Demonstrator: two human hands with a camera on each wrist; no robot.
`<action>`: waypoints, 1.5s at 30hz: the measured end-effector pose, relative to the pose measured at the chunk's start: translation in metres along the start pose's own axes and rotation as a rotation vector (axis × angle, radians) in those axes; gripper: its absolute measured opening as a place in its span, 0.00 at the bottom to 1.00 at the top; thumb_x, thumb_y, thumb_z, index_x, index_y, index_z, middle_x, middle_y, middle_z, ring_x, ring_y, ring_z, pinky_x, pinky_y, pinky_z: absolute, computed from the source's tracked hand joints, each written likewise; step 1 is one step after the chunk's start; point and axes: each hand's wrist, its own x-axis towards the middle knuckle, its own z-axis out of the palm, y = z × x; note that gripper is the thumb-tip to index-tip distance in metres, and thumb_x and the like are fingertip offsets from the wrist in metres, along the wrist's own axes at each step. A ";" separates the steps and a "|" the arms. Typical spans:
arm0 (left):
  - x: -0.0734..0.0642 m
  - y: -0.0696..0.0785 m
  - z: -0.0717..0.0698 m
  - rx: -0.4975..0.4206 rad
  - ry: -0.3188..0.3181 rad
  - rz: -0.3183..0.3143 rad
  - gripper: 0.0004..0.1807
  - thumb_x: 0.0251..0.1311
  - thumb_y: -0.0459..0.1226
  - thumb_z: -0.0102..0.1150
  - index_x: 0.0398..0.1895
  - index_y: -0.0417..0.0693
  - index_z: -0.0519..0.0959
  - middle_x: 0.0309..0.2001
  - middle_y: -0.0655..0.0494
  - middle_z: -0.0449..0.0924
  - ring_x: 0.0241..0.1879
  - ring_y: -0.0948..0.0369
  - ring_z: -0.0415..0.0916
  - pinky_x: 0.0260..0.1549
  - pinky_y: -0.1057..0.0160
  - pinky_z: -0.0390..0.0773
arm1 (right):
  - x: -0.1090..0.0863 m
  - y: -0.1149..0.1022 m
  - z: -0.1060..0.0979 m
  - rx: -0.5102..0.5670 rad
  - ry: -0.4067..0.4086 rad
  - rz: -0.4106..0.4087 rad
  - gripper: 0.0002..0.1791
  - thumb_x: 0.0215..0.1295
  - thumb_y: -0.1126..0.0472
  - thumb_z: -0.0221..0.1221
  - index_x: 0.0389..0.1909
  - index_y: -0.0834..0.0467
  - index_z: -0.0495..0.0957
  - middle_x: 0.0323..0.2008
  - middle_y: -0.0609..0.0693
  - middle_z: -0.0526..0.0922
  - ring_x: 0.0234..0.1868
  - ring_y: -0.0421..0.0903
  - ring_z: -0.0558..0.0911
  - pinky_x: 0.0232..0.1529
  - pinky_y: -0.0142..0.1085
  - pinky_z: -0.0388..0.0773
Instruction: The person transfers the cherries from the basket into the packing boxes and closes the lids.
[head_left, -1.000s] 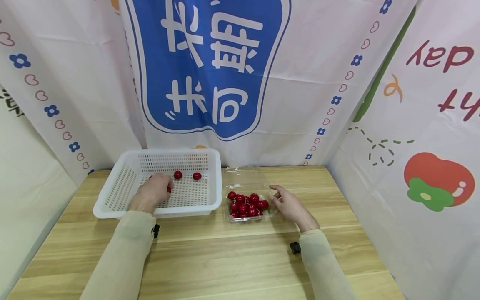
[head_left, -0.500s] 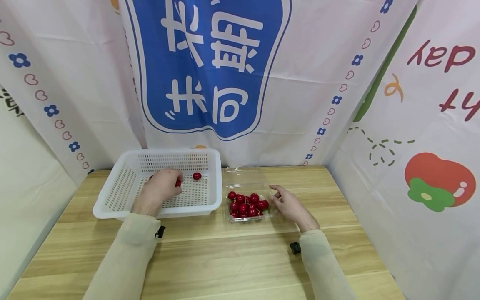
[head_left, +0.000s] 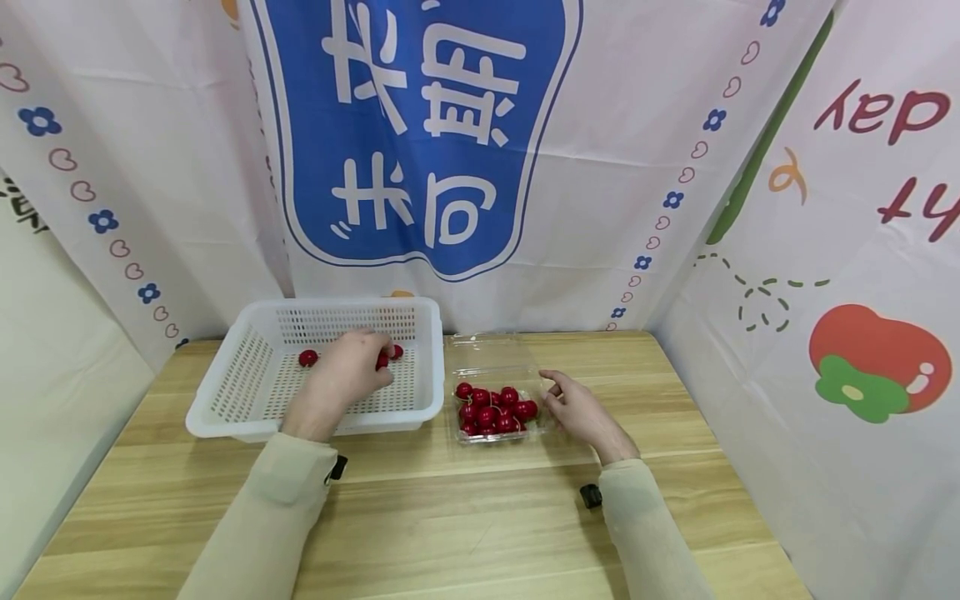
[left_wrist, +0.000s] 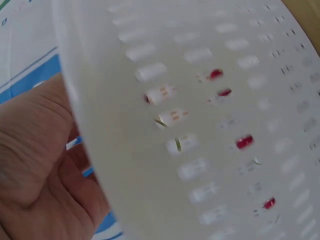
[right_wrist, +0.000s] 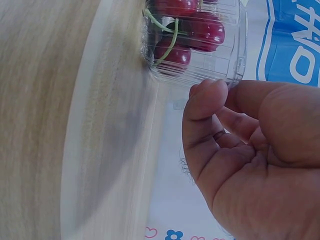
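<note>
My left hand is down inside the white plastic basket, its curled fingertips around a red cherry. Just beyond those fingers lies a second cherry, and a third cherry rests at the basket's left. In the left wrist view the basket wall hides the fingers; bits of red show through its slots. On the right, the thumb and finger of my right hand pinch the rim of a clear plastic box. Several cherries with green stems fill that box.
Basket and box stand side by side on a wooden table. The box's clear lid is folded back behind it. A printed cloth hangs right behind the table, with more cloth at the right side.
My left hand has moved right across the basket with a cherry at its fingers, uncovering the cherry at the left. The cherry once at the back middle no longer shows there. The right hand stays put.
</note>
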 end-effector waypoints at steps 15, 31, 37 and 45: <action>0.001 0.043 0.006 -0.035 0.111 0.120 0.14 0.64 0.30 0.74 0.52 0.42 0.89 0.40 0.50 0.87 0.38 0.54 0.80 0.40 0.55 0.87 | 0.000 0.000 0.000 0.004 -0.005 0.011 0.31 0.94 0.66 0.54 0.91 0.62 0.66 0.51 0.61 0.87 0.30 0.53 0.86 0.27 0.33 0.79; 0.009 0.095 0.025 -0.054 0.115 0.303 0.14 0.63 0.31 0.80 0.50 0.45 0.89 0.45 0.52 0.91 0.43 0.55 0.88 0.46 0.55 0.94 | 0.002 0.003 0.000 0.003 -0.003 0.004 0.31 0.94 0.66 0.55 0.91 0.62 0.66 0.52 0.62 0.87 0.29 0.50 0.86 0.31 0.43 0.89; 0.015 0.109 0.041 -0.047 0.101 0.337 0.14 0.61 0.30 0.79 0.49 0.43 0.89 0.45 0.50 0.90 0.44 0.52 0.88 0.49 0.52 0.94 | 0.002 0.005 0.000 0.005 -0.003 -0.014 0.31 0.93 0.67 0.55 0.90 0.63 0.66 0.52 0.63 0.88 0.29 0.48 0.86 0.31 0.45 0.91; 0.019 0.120 0.066 -0.076 0.063 0.334 0.13 0.61 0.29 0.77 0.48 0.45 0.90 0.44 0.51 0.91 0.46 0.51 0.89 0.47 0.52 0.94 | 0.002 0.005 0.000 -0.011 -0.002 -0.019 0.31 0.94 0.65 0.55 0.90 0.62 0.67 0.52 0.62 0.88 0.29 0.51 0.87 0.29 0.38 0.85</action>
